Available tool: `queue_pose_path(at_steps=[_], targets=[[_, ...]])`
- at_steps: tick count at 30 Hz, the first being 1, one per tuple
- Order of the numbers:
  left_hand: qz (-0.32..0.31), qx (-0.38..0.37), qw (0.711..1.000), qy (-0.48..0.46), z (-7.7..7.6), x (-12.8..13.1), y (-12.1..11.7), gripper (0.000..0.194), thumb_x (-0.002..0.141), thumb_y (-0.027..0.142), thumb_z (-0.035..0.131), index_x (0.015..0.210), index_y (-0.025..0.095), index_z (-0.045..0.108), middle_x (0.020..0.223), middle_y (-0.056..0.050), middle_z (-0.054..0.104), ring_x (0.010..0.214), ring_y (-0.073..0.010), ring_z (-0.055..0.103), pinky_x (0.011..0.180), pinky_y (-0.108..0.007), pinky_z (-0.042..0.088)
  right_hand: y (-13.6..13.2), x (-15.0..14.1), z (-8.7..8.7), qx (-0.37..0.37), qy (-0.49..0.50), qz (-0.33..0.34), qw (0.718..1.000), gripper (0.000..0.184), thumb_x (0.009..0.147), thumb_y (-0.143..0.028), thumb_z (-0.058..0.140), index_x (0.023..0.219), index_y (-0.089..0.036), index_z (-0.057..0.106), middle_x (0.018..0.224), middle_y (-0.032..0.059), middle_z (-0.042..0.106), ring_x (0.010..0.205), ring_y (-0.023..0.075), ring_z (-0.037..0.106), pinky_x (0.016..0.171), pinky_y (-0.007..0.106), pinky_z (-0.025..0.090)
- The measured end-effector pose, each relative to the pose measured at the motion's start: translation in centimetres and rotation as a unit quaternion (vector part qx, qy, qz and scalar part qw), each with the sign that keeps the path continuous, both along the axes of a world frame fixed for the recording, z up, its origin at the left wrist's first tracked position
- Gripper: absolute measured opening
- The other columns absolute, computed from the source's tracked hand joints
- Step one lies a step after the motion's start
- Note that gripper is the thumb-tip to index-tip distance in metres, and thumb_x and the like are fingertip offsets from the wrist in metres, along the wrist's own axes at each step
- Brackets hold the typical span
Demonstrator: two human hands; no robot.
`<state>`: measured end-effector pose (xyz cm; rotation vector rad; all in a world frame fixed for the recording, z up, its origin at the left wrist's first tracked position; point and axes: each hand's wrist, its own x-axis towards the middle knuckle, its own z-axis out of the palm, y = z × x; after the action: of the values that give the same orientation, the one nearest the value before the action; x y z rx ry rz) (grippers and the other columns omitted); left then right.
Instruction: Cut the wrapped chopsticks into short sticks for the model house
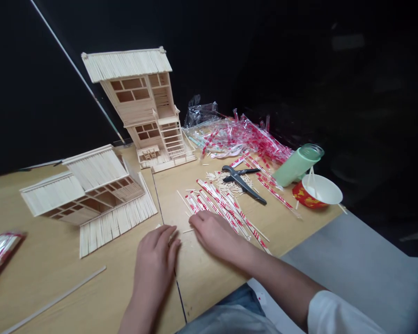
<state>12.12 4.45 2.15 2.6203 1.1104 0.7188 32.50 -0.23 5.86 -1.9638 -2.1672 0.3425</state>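
My left hand rests low over the table with its fingers curled together. A bit of pale wooden stick shows between its thumb and fingers. To the right, my right hand is closed at the near end of a pile of chopsticks in red-and-white wrappers. Whatever its fingertips pinch is hidden. A short loose stick lies by those fingertips. Beyond the pile, dark-handled pliers lie on a heap of short cut stick pieces.
A two-storey stick house stands at the back, with a lower stick building to its left. Torn wrappers heap up behind the pliers. A green bottle and a red-and-white bowl stand near the right edge. A long strip lies front left.
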Motion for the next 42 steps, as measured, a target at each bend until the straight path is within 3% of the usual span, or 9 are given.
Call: queue_pose_path(at_steps=[4,6,12,18,23,27,31,37,42], targets=[[-0.040,-0.007,0.992,0.123,0.3,3.5,0.3,0.015,0.096,0.022,0.054,0.102,0.017,0.067,0.101,-0.011,0.069,0.091,-0.0280,0.064,0.079,-0.041,0.050,0.7,5.5,0.5,0.006,0.028,-0.166,0.986,0.012,0.095,-0.023,0.059,0.099,-0.021,0.069,0.101,0.0043,0.073,0.092,0.0161,0.065,0.081,0.025,0.044],[-0.043,-0.012,0.979,0.198,0.7,4.9,0.5,0.015,0.095,0.019,0.053,0.090,0.016,0.067,0.090,-0.011,0.068,0.084,-0.0283,0.063,0.075,-0.041,0.049,1.2,8.8,0.5,0.004,0.002,-0.223,0.975,0.015,0.095,-0.022,0.056,0.098,-0.018,0.070,0.102,0.0096,0.073,0.093,0.0203,0.066,0.082,0.029,0.044],[-0.050,0.002,0.964,0.260,1.2,6.2,-0.3,0.014,0.095,0.015,0.052,0.089,0.015,0.065,0.087,-0.011,0.067,0.081,-0.0281,0.064,0.073,-0.040,0.047,2.6,12.8,-0.9,-0.056,-0.021,-0.233,0.971,0.012,0.089,-0.024,0.064,0.087,-0.018,0.074,0.090,0.0101,0.075,0.085,0.0224,0.068,0.074,0.029,0.043],[-0.023,-0.114,0.984,0.135,0.6,4.3,-2.0,0.017,0.099,0.023,0.049,0.089,0.018,0.062,0.084,-0.007,0.068,0.081,-0.0260,0.064,0.075,-0.041,0.049,2.6,11.8,-0.8,-0.065,-0.037,-0.213,0.974,0.018,0.093,-0.020,0.054,0.089,-0.016,0.071,0.098,0.0140,0.073,0.087,0.0237,0.068,0.071,0.029,0.041],[-0.002,-0.257,0.965,-0.052,0.6,3.0,-3.2,0.019,0.094,0.020,0.057,0.110,0.020,0.066,0.091,-0.005,0.072,0.086,-0.0220,0.068,0.080,-0.037,0.053,0.8,10.1,0.7,-0.013,-0.025,-0.227,0.973,0.022,0.099,-0.022,0.046,0.105,-0.015,0.065,0.096,0.0128,0.073,0.080,0.0229,0.067,0.068,0.030,0.040],[0.041,-0.322,0.928,-0.181,1.0,2.9,-3.8,0.014,0.091,0.027,0.061,0.097,0.022,0.072,0.090,-0.004,0.074,0.083,-0.0193,0.069,0.078,-0.032,0.054,-1.4,6.2,2.0,-0.001,0.131,-0.091,0.987,0.016,0.097,-0.020,0.053,0.090,-0.019,0.067,0.078,0.0027,0.071,0.070,0.0165,0.063,0.067,0.026,0.041],[0.068,-0.376,0.896,-0.225,1.0,2.9,-4.1,0.011,0.088,0.030,0.066,0.090,0.021,0.073,0.084,-0.002,0.076,0.078,-0.0178,0.070,0.074,-0.028,0.054,-2.7,1.6,2.2,-0.062,0.276,0.022,0.959,0.015,0.090,-0.015,0.062,0.082,-0.022,0.074,0.079,-0.0003,0.075,0.073,0.0147,0.066,0.068,0.024,0.044],[0.075,-0.385,0.881,-0.265,0.2,1.8,-4.8,0.015,0.089,0.032,0.065,0.091,0.019,0.072,0.086,-0.003,0.076,0.079,-0.0185,0.071,0.074,-0.029,0.055,-3.3,-2.0,0.9,-0.051,0.456,-0.109,0.882,0.008,0.082,-0.017,0.070,0.088,-0.021,0.074,0.079,-0.0002,0.075,0.072,0.0146,0.070,0.067,0.024,0.053],[0.065,-0.259,0.939,-0.218,-0.1,1.0,-5.2,0.014,0.094,0.027,0.059,0.094,0.022,0.072,0.088,-0.003,0.076,0.080,-0.0183,0.071,0.075,-0.030,0.056,-3.3,-2.7,0.3,-0.029,0.425,-0.112,0.898,0.014,0.082,-0.014,0.068,0.094,-0.021,0.072,0.083,0.0006,0.075,0.076,0.0148,0.071,0.070,0.025,0.055]])
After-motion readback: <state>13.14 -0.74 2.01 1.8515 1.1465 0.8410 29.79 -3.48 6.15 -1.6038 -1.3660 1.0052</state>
